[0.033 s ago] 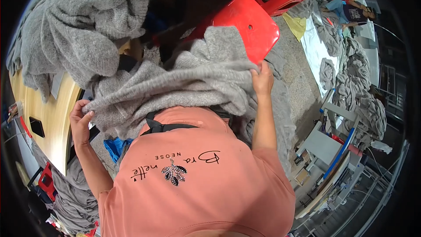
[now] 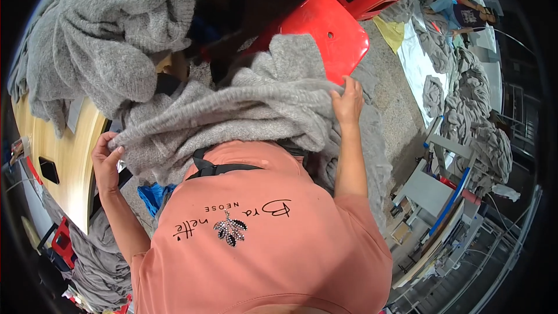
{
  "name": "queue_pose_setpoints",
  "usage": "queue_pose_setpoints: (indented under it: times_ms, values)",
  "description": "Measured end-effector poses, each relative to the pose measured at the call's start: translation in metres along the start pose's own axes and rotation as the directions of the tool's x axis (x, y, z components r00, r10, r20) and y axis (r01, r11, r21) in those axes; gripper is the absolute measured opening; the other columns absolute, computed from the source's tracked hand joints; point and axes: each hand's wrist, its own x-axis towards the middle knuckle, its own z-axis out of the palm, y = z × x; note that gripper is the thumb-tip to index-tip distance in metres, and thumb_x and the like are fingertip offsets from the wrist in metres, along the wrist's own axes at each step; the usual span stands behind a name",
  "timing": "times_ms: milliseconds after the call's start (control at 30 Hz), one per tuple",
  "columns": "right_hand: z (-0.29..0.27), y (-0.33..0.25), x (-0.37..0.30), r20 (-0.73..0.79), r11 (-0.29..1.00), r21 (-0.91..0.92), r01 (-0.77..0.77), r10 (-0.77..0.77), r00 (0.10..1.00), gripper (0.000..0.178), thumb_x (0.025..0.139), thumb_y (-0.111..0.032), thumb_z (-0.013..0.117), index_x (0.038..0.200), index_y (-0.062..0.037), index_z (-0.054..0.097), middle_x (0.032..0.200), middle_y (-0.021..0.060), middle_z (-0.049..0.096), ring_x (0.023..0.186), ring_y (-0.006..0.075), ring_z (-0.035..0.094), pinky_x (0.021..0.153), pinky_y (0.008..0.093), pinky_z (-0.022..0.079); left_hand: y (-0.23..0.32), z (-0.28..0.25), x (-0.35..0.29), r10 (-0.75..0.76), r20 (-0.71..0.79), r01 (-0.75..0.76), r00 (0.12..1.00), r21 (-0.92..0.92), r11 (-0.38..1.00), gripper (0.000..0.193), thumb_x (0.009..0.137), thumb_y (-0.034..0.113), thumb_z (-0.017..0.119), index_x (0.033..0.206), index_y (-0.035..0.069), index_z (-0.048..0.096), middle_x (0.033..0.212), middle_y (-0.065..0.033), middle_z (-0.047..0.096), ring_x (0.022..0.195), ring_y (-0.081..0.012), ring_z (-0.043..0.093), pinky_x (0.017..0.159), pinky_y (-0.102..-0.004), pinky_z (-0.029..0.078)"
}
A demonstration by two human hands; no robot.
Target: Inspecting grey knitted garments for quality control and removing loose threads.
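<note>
Grey knit cloth [image 2: 232, 102] stretched across the person's front between 2 pinching hands.
The left hand [image 2: 107, 164], at 8 o'clock of the cloth, and the right hand [image 2: 349, 107], at 3, each nip its edge between thumb and fingers; that wide spread seems to be what draws the edge nearly straight, while the lap probably bears the slack folds. At 2 o'clock a red stool [image 2: 334, 35] comes close to the right hand's fingertips and could catch loose fabric. A grey knit heap [image 2: 110, 35] at 10 o'clock spills over the bench [image 2: 75, 157], crowding that side; a dark phone [image 2: 48, 168] lies there at 8. Blue cloth [image 2: 152, 197] sits at 7, a metal frame [image 2: 427, 189] well apart at 4, another person [image 2: 467, 17] far off at 2.
</note>
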Motion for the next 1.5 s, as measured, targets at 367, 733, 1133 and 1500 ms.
queue_pose_setpoints:
  times_ms: [367,733,1133,1500]
  values:
    - [0.006,0.014,-0.032,0.696,0.29,0.697,-0.656,-0.051,0.716,0.016,0.074,-0.002,0.058,0.089,0.0026,0.059,0.084,0.0028,0.061,0.074,0.0095,0.056,0.07,0.0234,0.045,-0.046,0.008,-0.01,-0.219,-0.073,0.193,0.973,-0.264,0.945,0.023,0.07,-0.001,0.06,0.093,0.002,0.057,0.083,-0.0019,0.06,0.069,-0.008,0.054,0.062,-0.0194,0.041]
    - [-0.062,-0.18,-0.001,0.208,0.472,0.863,0.182,-0.659,0.722,0.044,0.062,-0.015,0.072,0.101,-0.0018,0.056,0.094,0.0135,0.054,0.081,0.0267,0.056,0.068,0.0308,0.046,0.052,0.16,-0.004,-0.028,0.39,0.073,0.92,-0.099,0.992,0.016,0.068,-0.006,0.061,0.083,-0.002,0.06,0.073,-0.0014,0.06,0.063,-0.0055,0.054,0.054,-0.0196,0.045]
    - [-0.009,-0.197,-0.03,0.257,0.362,0.931,-0.041,-0.574,0.778,0.001,0.072,0.0,0.053,0.071,0.0008,0.053,0.065,0.0142,0.05,0.056,0.0293,0.051,0.049,0.0339,0.04,0.01,0.17,-0.003,-0.085,0.422,0.153,0.903,-0.131,0.979,0.013,0.071,0.004,0.065,0.065,0.001,0.054,0.057,0.0034,0.05,0.054,-0.0021,0.042,0.044,-0.0209,0.034]
    - [-0.016,-0.175,-0.012,0.707,0.536,0.703,-0.468,-0.455,0.542,0.025,0.068,-0.007,0.067,0.091,-0.0005,0.058,0.074,0.0037,0.058,0.067,0.0071,0.051,0.057,0.0229,0.041,0.02,0.162,0.015,-0.018,0.249,0.105,0.968,-0.339,0.935,0.005,0.073,0.006,0.063,0.072,0.001,0.06,0.065,0.0009,0.058,0.058,-0.0039,0.049,0.051,-0.0202,0.04]
